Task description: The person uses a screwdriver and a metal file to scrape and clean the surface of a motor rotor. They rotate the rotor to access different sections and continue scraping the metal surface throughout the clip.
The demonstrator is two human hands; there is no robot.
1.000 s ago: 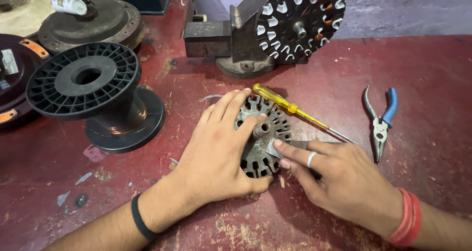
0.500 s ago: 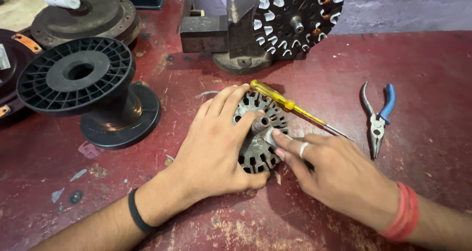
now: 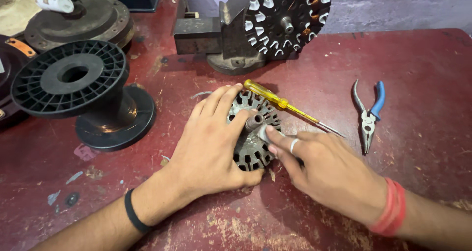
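- Worn, dark red workbench [image 3: 418,59], its paint scuffed and chipped pale near the front edge; a grey wall stands behind it.
- Far left: black plastic spool [image 3: 73,83], empty, standing on its lower flange; behind it a round dark metal housing [image 3: 81,19].
- Left hand [image 3: 211,142] lies flat over the slotted stator core [image 3: 253,130], fingers spread across its top face, thumb at its near edge (a pressing hold, not a closed grasp).
- Stator core: a stack of steel laminations with a short shaft at the centre, lying flat on the bench at mid-frame. Judged heavy, rigid and not fragile; slot edges are probably sharp, so the outer rim or the shaft looks the safest place to hold it.
- Right hand [image 3: 329,174], ring on one finger, touches the core's right side with its fingertips; whether they pinch anything cannot be told.
- Yellow-handled screwdriver [image 3: 290,107] lies just behind the core.
- Bench vise [image 3: 221,37] at the rear clamps a second slotted core [image 3: 287,19], upright.
- Right: blue-handled pliers [image 3: 368,115], well apart from both hands.
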